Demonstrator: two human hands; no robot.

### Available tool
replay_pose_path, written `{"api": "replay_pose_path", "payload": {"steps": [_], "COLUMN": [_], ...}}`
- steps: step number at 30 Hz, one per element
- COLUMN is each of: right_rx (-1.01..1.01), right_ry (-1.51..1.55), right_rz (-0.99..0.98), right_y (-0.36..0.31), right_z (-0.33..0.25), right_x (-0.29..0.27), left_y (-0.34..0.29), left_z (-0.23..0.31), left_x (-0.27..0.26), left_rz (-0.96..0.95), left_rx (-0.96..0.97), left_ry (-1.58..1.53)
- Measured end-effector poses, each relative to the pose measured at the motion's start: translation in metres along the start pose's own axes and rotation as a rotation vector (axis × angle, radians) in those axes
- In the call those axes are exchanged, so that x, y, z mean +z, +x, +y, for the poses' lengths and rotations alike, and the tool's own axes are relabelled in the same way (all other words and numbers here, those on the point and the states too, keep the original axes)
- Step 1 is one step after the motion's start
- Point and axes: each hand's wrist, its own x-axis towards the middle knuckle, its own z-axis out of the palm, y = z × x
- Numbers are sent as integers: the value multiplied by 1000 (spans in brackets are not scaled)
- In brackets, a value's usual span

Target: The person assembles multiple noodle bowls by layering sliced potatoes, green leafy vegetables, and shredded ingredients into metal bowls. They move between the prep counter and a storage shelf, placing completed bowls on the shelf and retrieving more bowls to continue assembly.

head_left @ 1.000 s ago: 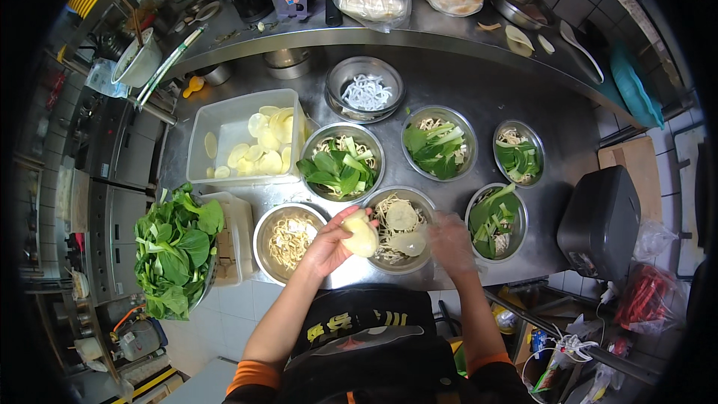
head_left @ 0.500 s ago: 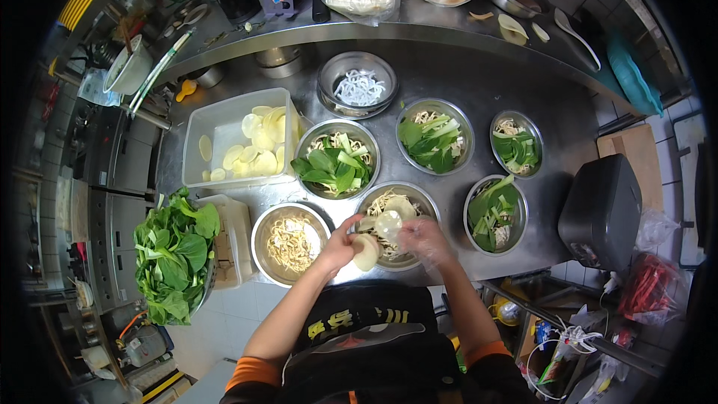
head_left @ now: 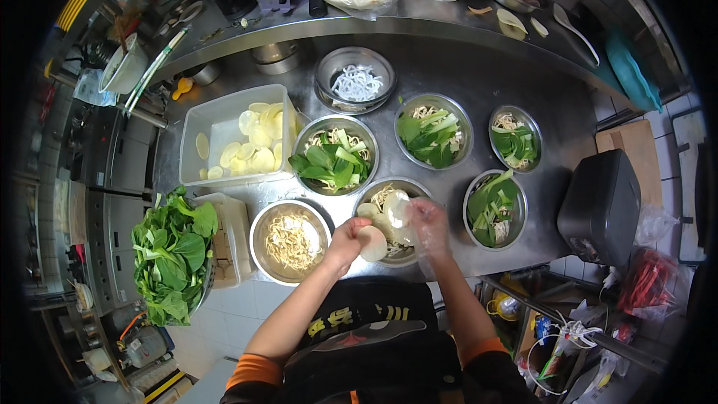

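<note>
Pinched in my left hand [head_left: 344,248] is a thin, pale round slice [head_left: 372,244] that looks like potato. My right hand [head_left: 428,226], in a clear plastic glove, grips another such slice [head_left: 397,208] by its edge. Both hands are over the near middle metal bowl [head_left: 424,193], where pale strands and more slices lie, partly hidden by my fingers. To its left sits a bowl of yellowish strands [head_left: 286,245]. Behind that, a clear plastic box [head_left: 213,120] holds many loose slices [head_left: 260,135].
Several metal bowls hold cut leafy greens [head_left: 428,137] over pale strands. A bowl at the back contains white strips [head_left: 357,82]. Leafy greens [head_left: 172,254] are heaped at the left edge. A black bin-like box [head_left: 600,209] stands at right; a raised steel shelf [head_left: 419,26] spans the back.
My right hand has risen slightly away from my left, carrying its slice farther over the bowl. My left hand has shifted a little right, still holding a slice. The whole view has moved slightly.
</note>
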Motion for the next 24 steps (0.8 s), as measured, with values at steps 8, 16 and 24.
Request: {"api": "replay_pose_path", "payload": {"steps": [8,16,24], "right_rx": [-228,-446,-403], "right_ry": [-287,-943,-800], "right_rz": [82,-125,-339], "right_y": [28,-7,-14], "right_z": [-18,-32,-18], "right_x": [-41,-61,-6], "left_y": [4,-20,89], "left_z": [-7,117,198], "left_x": [24,-69,-238], "left_rz": [-114,306,658], "left_rx": [413,589,411], "left_ry": [669,440,775]}}
